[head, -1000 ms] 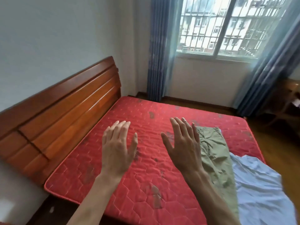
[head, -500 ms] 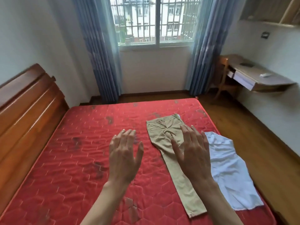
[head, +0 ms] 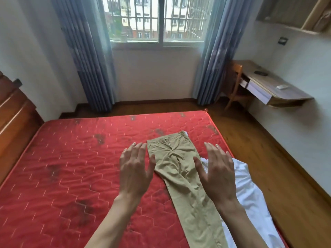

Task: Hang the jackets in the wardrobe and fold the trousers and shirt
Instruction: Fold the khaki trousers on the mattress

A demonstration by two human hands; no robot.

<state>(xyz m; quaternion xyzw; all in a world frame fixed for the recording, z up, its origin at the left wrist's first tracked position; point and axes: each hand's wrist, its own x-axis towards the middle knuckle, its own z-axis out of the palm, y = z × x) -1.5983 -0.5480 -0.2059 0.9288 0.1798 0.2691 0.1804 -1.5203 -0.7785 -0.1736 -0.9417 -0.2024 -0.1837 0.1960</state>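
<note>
Both hands hover palm-down with fingers spread over a red quilted mattress point(head: 71, 167). The left hand point(head: 135, 169) sits at the centre, the right hand point(head: 219, 173) toward 3 o'clock of it; neither holds anything. Between them lie khaki trousers point(head: 176, 164), flat, waistband toward 12 o'clock, legs running to 5 o'clock. A white shirt point(head: 250, 197) lies crumpled beside them at 4 o'clock. A barred window point(head: 157, 18) with blue curtains point(head: 86, 51) stands at 12, a wall desk point(head: 272, 88) at 2, a wooden headboard point(head: 12, 126) at 9.

Barred window point(head: 158, 18), blue curtains point(head: 89, 56), wall desk point(head: 274, 86), wooden floor point(head: 268, 158).
</note>
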